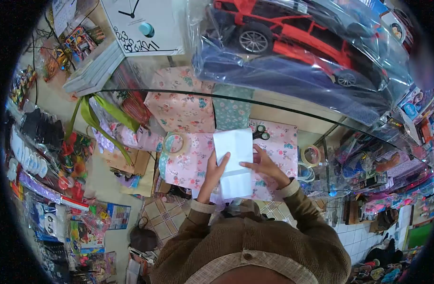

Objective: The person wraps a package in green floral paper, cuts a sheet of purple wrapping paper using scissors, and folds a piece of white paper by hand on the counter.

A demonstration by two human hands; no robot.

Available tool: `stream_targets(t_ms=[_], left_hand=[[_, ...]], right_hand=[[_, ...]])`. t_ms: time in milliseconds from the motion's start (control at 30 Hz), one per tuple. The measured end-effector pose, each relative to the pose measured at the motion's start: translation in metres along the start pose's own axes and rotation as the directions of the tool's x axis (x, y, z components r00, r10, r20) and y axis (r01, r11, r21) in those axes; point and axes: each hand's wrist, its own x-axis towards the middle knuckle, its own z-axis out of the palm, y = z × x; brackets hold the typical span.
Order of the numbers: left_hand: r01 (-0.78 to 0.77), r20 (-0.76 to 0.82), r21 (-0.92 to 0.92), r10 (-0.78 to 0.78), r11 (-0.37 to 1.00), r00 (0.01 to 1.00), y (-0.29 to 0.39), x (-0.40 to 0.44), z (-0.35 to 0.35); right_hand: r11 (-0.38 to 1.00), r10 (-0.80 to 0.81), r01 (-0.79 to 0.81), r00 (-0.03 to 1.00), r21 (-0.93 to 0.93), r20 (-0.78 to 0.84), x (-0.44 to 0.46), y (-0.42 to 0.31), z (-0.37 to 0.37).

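Note:
A white folded paper (233,150) is held over pink floral wrapping paper (193,161), with a crease across its lower part. My left hand (216,169) grips its left edge, thumb on top and the other fingers hidden beneath. At the right edge, my right hand (266,165) has its thumb or a fingertip on the paper near the crease, its other fingers curled around the side. Black-handled scissors (261,133) lie just beyond my right hand, partly covered by the white paper.
A roll of tape (174,143) lies on the left of the wrapping paper, and another tape roll (310,155) is at the right. Beyond runs a glass shelf edge (179,93), with a boxed red toy car (292,40) above. A green ribbon (115,113) hangs at left.

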Motion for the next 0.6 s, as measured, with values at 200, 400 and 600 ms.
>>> stream_targets(t_ms=[200, 400, 600], left_hand=[[-0.025, 0.180, 0.074, 0.011, 0.997, 0.984, -0.009, 0.014, -0.005], [-0.007, 0.314, 0.052, -0.009, 0.999, 0.949, -0.024, 0.029, -0.020], [-0.070, 0.365, 0.110, 0.025, 0.991, 0.931, -0.026, 0.027, -0.024]], right_hand=[[0.998, 0.034, -0.040, 0.994, 0.057, 0.099, 0.035, 0.001, -0.034], [0.998, -0.022, 0.006, 0.975, 0.069, 0.222, 0.038, -0.015, -0.036], [0.997, -0.035, 0.057, 0.946, -0.057, 0.323, 0.044, 0.007, -0.045]])
